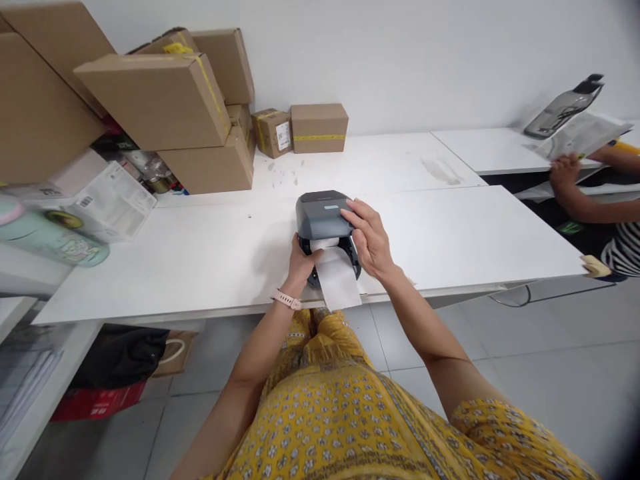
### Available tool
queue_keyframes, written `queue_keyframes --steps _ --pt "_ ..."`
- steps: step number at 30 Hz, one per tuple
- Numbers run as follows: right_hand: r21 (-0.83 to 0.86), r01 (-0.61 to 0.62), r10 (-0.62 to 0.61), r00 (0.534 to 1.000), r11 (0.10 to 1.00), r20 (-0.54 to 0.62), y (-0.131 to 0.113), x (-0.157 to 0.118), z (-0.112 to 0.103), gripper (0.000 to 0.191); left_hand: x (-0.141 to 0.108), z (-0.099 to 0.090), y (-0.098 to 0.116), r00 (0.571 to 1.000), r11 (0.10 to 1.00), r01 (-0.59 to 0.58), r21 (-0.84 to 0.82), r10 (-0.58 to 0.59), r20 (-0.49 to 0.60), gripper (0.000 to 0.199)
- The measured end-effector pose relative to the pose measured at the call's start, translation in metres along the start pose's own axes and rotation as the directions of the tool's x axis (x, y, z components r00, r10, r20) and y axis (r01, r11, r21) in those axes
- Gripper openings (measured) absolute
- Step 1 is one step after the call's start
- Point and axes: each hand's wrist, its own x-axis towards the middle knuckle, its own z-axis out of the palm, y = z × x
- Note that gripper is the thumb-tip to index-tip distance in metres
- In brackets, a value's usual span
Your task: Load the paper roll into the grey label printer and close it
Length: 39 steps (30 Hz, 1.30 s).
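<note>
A dark grey label printer point(320, 217) stands near the front edge of the white table, its lid raised. Inside it sits a white paper roll point(325, 244), and a strip of paper point(339, 279) hangs out of the front over the table edge. My left hand point(303, 261) holds the printer's left side, with the thumb on the paper at the opening. On the right, my right hand point(369, 237) has its fingers on the lid's top and side and its thumb by the lid's lower edge. Part of the printer's base is hidden behind the hands and paper.
Cardboard boxes point(155, 100) are stacked at the back left, with two smaller boxes point(320, 127) beside them. A mint bottle point(55, 230) leans at far left. Another person's hand point(566, 170) holds a plastic packet point(583, 137) at right, near a grey bottle point(565, 107).
</note>
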Motion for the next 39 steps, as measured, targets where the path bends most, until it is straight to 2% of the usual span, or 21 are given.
queue_keyframes --steps 3,5,8,11,14,17,21,26,30,34,39 --pt "-0.005 -0.009 0.009 1.0 1.0 0.0 0.001 -0.008 0.002 0.051 -0.031 -0.001 0.006 0.997 0.973 -0.063 0.22 0.073 -0.038 0.09" --pt "-0.009 0.0 0.0 1.0 1.0 -0.01 0.001 -0.007 0.003 0.051 -0.054 0.0 0.01 0.983 0.907 -0.149 0.395 0.178 -0.038 0.09" --pt "-0.008 0.036 -0.037 0.998 0.999 -0.046 0.003 0.0 0.003 0.05 -0.069 0.004 0.019 0.941 0.78 -0.334 0.529 0.309 0.138 0.075" --pt "-0.014 0.053 -0.054 0.996 0.998 -0.073 0.003 0.011 0.003 0.048 -0.054 0.008 0.027 0.875 0.726 -0.473 0.5 0.321 0.361 0.071" --pt "-0.047 0.027 -0.029 0.999 0.999 -0.046 0.003 0.019 0.002 0.05 -0.028 0.009 0.029 0.825 0.749 -0.491 0.445 0.236 0.513 0.075" --pt "-0.078 0.019 -0.02 1.0 0.997 -0.017 0.003 0.022 0.0 0.052 -0.011 0.002 0.025 0.773 0.773 -0.486 0.408 0.164 0.613 0.076" --pt "-0.096 0.02 -0.019 1.0 0.995 0.01 0.004 0.022 -0.002 0.052 -0.006 -0.009 0.02 0.733 0.786 -0.506 0.355 0.175 0.657 0.083" --pt "-0.078 0.026 -0.027 1.0 0.997 -0.012 0.005 0.02 0.0 0.052 -0.015 -0.006 0.019 0.725 0.766 -0.528 0.366 0.183 0.664 0.092" --pt "-0.07 0.014 -0.017 0.999 0.997 -0.041 0.004 0.019 0.003 0.053 -0.036 0.014 0.02 0.767 0.696 -0.535 0.479 0.162 0.62 0.106" --pt "-0.041 0.009 -0.011 0.999 0.999 -0.05 0.006 0.017 0.005 0.053 -0.053 0.03 0.019 0.805 0.622 -0.546 0.561 0.203 0.557 0.109" --pt "-0.019 0.018 -0.018 0.999 1.0 -0.043 0.008 0.014 0.005 0.051 -0.068 0.029 0.021 0.808 0.524 -0.571 0.632 0.224 0.544 0.105"
